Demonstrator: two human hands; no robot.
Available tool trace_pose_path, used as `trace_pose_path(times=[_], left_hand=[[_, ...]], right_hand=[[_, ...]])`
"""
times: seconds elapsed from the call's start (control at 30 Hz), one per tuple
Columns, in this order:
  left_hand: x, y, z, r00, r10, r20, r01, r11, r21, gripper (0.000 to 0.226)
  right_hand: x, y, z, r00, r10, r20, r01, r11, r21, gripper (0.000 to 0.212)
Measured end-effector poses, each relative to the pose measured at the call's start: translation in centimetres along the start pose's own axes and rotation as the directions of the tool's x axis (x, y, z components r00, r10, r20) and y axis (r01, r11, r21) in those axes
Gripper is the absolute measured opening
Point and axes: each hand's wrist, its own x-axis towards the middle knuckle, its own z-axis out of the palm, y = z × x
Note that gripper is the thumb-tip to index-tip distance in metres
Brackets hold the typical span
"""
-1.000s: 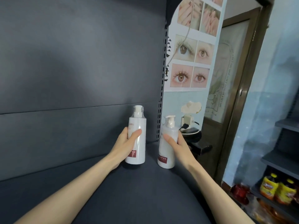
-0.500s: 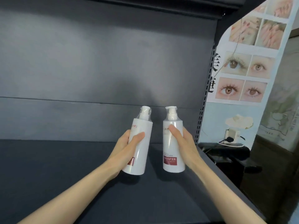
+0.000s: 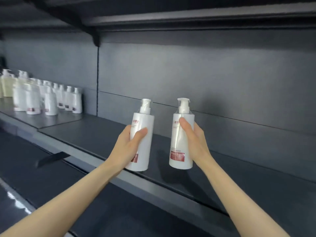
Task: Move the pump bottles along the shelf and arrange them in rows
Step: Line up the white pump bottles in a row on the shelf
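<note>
Two white pump bottles sit at the middle of the frame, one in each hand, both upright and apart from each other. The left bottle (image 3: 145, 151) tilts slightly, and its base overlaps the front edge of the dark shelf (image 3: 102, 134). The right bottle (image 3: 177, 144) hangs above the board with a shadow under it, so both seem lifted clear. The left hand (image 3: 127, 147) wraps the left bottle's body, thumb across the front and fingers curled behind. The right hand (image 3: 195, 142) grips the other the same way, thumb pressed high on the front near the shoulder.

Each bottle is a smooth plastic cylinder with rounded shoulders, a white pump head, a glossy clear film wrap and a dark red label low on the body.

The shelf is flat matt grey metal, backed by a plain grey panel (image 3: 205, 74) with a horizontal seam. Another shelf (image 3: 188, 14) runs overhead. At the upper left of the frame, well apart, a blurred group of similar white bottles (image 3: 49, 100) stands in rows on the shelf.
</note>
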Motion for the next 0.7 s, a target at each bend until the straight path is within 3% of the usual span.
trace_pose_path(times=[0.33, 0.7], left_hand=[[1.0, -3.0, -24.7, 0.986, -0.033, -0.164, 0.055, 0.99, 0.133, 0.024], [7.1, -6.9, -40.7, 0.956, 0.008, -0.295, 0.045, 0.984, 0.174, 0.023]], right_hand=[[1.1, -1.2, 25.7, 0.982, -0.033, 0.185, 0.021, 0.998, 0.065, 0.029], [6.9, -0.7, 43.7, 0.955, -0.09, 0.284, 0.067, 0.994, 0.089, 0.033]])
